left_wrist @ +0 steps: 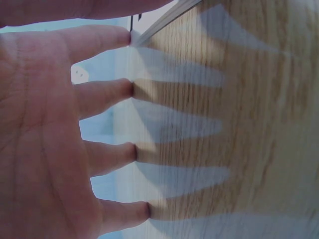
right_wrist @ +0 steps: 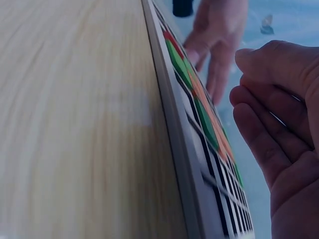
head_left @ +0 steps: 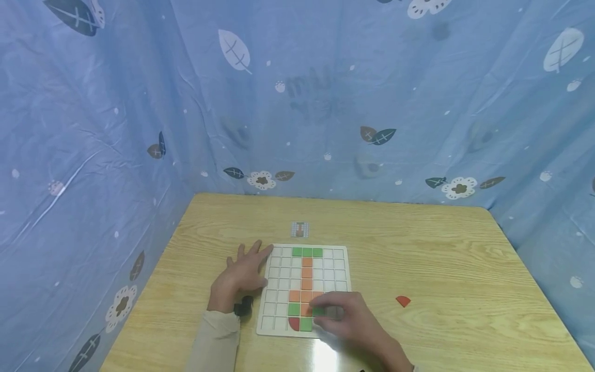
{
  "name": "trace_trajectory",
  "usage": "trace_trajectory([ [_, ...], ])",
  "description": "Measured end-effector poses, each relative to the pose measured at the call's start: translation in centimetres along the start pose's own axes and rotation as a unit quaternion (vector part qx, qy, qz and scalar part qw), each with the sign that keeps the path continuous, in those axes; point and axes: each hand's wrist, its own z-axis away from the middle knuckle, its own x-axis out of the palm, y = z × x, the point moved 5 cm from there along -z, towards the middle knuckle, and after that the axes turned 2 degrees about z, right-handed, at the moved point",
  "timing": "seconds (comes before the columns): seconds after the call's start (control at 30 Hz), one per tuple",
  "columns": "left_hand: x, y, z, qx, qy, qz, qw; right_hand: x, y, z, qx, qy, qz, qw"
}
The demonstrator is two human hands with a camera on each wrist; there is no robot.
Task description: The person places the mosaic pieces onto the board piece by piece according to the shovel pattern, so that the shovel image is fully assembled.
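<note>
A white grid board [head_left: 279, 284] lies on the wooden table. Green tiles sit in its top row, with a column of orange tiles [head_left: 307, 273] below and more green and orange tiles lower down. A red quarter-round tile [head_left: 294, 324] fills a bottom-row cell beside a green tile [head_left: 306, 324]. My left hand [head_left: 244, 271] spreads its fingers at the board's left edge, fingertips [left_wrist: 142, 209] on the tabletop. Over the lower right cells is my right hand [head_left: 346, 318], close to a green tile [head_left: 318, 311]. Its fingers [right_wrist: 264, 134] bend loosely, with nothing visible between them and the thumb.
A loose red quarter-round piece [head_left: 403, 300] lies on the table right of the board. Beyond the board's far edge is a small patterned card [head_left: 299, 229]. Blue leaf-print curtain [head_left: 325, 103] stands behind the table and along its sides.
</note>
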Motion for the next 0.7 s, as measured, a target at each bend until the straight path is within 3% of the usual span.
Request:
trace_trajectory([
  [0.23, -0.1, -0.1, -0.1, -0.004, -0.009, -0.010, 0.9999, 2.4, -0.3, -0.9, 0.043, -0.050, -0.046, 0.9967],
  [0.4, -0.2, 0.1, 0.0, -0.002, -0.005, -0.006, 1.0000, 3.5, -0.5, -0.9, 0.063, -0.077, -0.047, 0.9940],
  [0.7, 0.2, -0.4, -0.4, 0.006, 0.005, -0.009, 0.9999, 4.4, -1.1, -1.1, 0.028, -0.084, 0.015, 0.9960],
])
